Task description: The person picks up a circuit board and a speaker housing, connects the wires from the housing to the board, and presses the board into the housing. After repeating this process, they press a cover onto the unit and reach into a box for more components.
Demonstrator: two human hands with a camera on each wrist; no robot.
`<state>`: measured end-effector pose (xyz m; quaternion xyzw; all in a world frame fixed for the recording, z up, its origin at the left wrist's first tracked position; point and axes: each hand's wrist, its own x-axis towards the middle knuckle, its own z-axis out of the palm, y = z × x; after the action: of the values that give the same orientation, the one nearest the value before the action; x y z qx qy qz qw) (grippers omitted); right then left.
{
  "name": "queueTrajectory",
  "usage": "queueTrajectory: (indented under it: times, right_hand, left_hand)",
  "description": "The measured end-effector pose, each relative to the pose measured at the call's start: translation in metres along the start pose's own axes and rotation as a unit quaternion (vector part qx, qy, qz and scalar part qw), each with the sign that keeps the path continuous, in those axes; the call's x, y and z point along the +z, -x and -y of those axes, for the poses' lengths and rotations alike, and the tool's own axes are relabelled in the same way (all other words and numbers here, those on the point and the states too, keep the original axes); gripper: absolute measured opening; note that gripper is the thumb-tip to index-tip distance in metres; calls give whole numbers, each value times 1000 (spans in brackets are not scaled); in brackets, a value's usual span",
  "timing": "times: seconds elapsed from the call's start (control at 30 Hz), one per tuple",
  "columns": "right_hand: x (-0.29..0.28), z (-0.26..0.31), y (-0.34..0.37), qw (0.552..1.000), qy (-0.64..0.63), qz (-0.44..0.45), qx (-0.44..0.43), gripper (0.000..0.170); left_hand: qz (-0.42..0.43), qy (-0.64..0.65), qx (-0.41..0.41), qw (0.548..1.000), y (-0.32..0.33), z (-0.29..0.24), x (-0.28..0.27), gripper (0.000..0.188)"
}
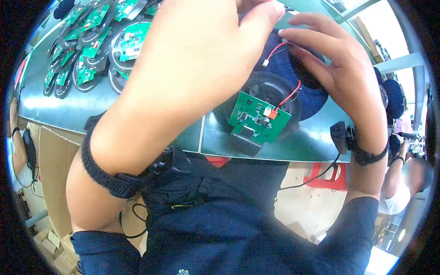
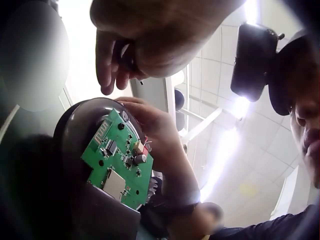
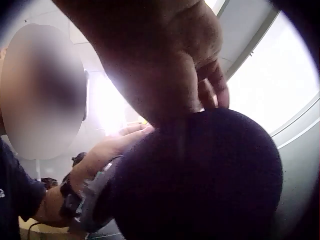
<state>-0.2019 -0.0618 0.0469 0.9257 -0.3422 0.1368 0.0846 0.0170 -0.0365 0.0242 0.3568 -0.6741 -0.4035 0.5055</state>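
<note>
A dark round unit [image 1: 286,78], bearing a green circuit board [image 1: 261,121], is on the surface [image 1: 311,147] before the person. The right hand [image 1: 346,59] touches it with bent fingers; the left hand [image 1: 220,46] is above, and whether its fingers hold something cannot be told.

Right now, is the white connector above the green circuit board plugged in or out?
Unplugged: the white connector sits loose at the end of its red wire, apart from the green circuit board.
</note>
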Motion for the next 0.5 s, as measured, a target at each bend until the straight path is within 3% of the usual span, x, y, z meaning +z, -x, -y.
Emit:
queueTrajectory:
  times: [0.03, 0.1, 0.17, 0.27, 0.3, 0.33, 0.37, 0.43, 0.5]
  right_hand:
    - [0, -5, -2, 1000, -17, 12, -13, 29]
    - [3, -1, -3, 999, -33, 23, -23, 26]
    - [11, 16, -6, 992, 70, -100, -20, 20]
    - [23, 19, 0, 986, -25, -162, 32, 15]
    - [19, 5, 3, 986, -26, -161, 33, 15]
    - [11, -20, 10, 989, -108, -96, -26, 14]
    - [6, -33, 16, 978, -189, -29, -83, 19]
    - [8, -30, 24, 977, -199, -36, -63, 16]
    - [12, -28, 35, 971, -224, -78, -44, 12]
  left_hand:
    - [-6, 51, -2, 999, -1, 7, 5, 19]
    - [-3, 20, -4, 1000, 1, 2, 2, 20]
    - [-2, -12, -7, 1000, 1, 4, 3, 21]
    - [-29, -84, 38, 995, 2, 13, 6, 20]
    - [-25, -113, 87, 989, 4, 10, 2, 20]
    - [-19, -141, 137, 980, 5, 8, 1, 20]
    - [-15, -139, 136, 981, 3, 9, 4, 20]
    - [-53, -251, 149, 955, -2, 12, 11, 20]
    - [-32, -242, 129, 961, -4, 11, 10, 20]
